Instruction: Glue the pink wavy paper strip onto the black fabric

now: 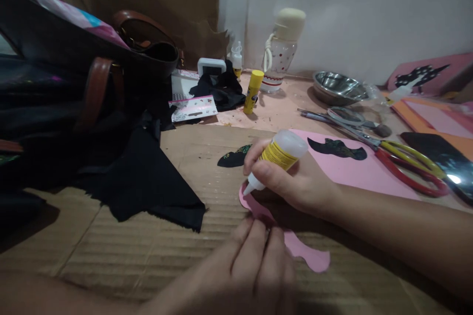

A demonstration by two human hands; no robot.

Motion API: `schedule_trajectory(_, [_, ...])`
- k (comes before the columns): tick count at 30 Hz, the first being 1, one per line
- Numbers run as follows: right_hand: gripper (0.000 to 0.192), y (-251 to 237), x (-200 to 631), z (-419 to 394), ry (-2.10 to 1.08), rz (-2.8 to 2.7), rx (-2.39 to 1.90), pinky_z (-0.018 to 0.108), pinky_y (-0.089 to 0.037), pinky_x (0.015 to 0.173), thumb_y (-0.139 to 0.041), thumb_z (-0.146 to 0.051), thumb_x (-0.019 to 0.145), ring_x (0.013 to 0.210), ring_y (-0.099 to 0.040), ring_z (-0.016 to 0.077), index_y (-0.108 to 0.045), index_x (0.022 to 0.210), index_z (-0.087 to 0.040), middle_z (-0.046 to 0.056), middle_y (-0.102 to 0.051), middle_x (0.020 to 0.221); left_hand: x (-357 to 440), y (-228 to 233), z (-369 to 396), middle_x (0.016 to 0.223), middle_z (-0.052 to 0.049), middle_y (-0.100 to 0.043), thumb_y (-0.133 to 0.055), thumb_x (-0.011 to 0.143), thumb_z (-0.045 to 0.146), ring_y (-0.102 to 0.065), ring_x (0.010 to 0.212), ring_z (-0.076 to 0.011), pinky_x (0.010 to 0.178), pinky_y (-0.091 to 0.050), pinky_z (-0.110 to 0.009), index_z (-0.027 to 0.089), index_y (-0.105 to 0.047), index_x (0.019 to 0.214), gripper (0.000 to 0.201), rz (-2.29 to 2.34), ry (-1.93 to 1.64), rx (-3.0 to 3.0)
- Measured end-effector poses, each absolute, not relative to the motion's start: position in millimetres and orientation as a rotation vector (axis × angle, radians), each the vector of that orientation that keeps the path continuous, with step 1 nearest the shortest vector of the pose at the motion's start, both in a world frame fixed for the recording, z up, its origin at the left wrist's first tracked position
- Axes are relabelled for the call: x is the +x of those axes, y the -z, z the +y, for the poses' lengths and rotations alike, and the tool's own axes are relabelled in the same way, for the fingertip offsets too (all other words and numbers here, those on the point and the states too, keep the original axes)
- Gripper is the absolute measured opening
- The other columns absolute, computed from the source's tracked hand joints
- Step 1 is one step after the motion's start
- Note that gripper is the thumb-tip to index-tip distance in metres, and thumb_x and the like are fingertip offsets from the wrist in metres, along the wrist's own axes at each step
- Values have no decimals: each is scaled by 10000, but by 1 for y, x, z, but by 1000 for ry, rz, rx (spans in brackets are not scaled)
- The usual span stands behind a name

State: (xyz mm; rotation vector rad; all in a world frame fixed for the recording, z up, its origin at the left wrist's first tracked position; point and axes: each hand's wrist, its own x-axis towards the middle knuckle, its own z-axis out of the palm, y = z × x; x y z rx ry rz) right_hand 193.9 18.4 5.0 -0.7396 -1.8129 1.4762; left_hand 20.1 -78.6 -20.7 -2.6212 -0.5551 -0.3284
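My right hand [301, 182] is wrapped round a white glue bottle [283, 152] with a yellow label. The bottle tilts down to the left, its nozzle tip at the upper end of a wavy pink paper cutout [308, 252]. Fingers pressed together, my left hand [247, 266] holds the cutout down on the cardboard [121, 251] and hides its middle. Just behind the bottle lies a black fabric piece with green glitter [232, 157], partly covered by my right hand. A black wavy cutout [337, 149] rests on a pink sheet [354, 174] to the right.
Red-and-yellow-handled scissors [410, 157] and a dark phone [439, 155] lie at the right. Behind stand a yellow glue stick [253, 91], a cream-lidded bottle [283, 49] and a metal bowl [338, 87]. Black cloth [155, 182] and a dark bag [44, 74] occupy the left.
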Motion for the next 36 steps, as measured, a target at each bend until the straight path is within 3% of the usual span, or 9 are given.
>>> schedule_trajectory(6, [465, -6, 199, 21, -1384, -1798, -758, 227, -421, 541, -710, -600, 902, 599, -508, 109, -549, 736, -197, -33, -513, 649, 15, 19, -82, 1281, -89, -701, -473, 1067, 268, -659, 1100, -213, 986, -496, -342, 128, -641, 1303, 322, -540, 337, -2618])
schedule_trajectory(9, [464, -11, 205, 23, -1276, -1799, -750, 218, -427, 551, -689, -612, 917, 604, -497, 98, -587, 750, -191, -36, -525, 666, 14, 8, -76, 966, -34, -732, -452, 1045, 187, -652, 837, -182, 767, -530, -321, 147, -709, 1145, 279, -615, 422, -2636])
schedule_trajectory(12, [462, -17, 210, 20, -1235, -1751, -763, 222, -454, 566, -682, -619, 919, 589, -503, 93, -617, 770, -187, -41, -542, 666, 6, -7, -65, 657, 19, -608, -462, 970, 81, -532, 563, -171, 529, -456, -328, 162, -730, 960, 280, -780, 467, -2687])
schedule_trajectory(19, [406, -22, 213, -2, -1297, -1882, -768, 210, -431, 536, -705, -513, 933, 588, -543, 102, -587, 710, -194, -31, -568, 631, -9, -23, -49, 792, -74, -753, -449, 763, -5, -670, 588, -227, 540, -566, -362, 38, -694, 1160, 468, -609, 218, -2759])
schedule_trajectory(28, [302, -8, 208, 7, -1312, -1913, -751, 190, -449, 560, -678, -365, 961, 606, -597, 99, -617, 725, -187, -25, -637, 646, -2, -20, -50, 702, -61, -721, -518, 670, 35, -643, 502, -229, 452, -556, -353, 11, -702, 1139, 504, -623, 96, -2767])
schedule_trajectory(36, [367, -4, 204, 8, -1334, -1919, -782, 188, -455, 560, -654, -394, 979, 606, -599, 100, -602, 683, -184, -25, -635, 634, 3, -20, -49, 641, -68, -685, -490, 677, 8, -620, 483, -238, 444, -551, -364, 54, -733, 933, 355, -610, 177, -2765])
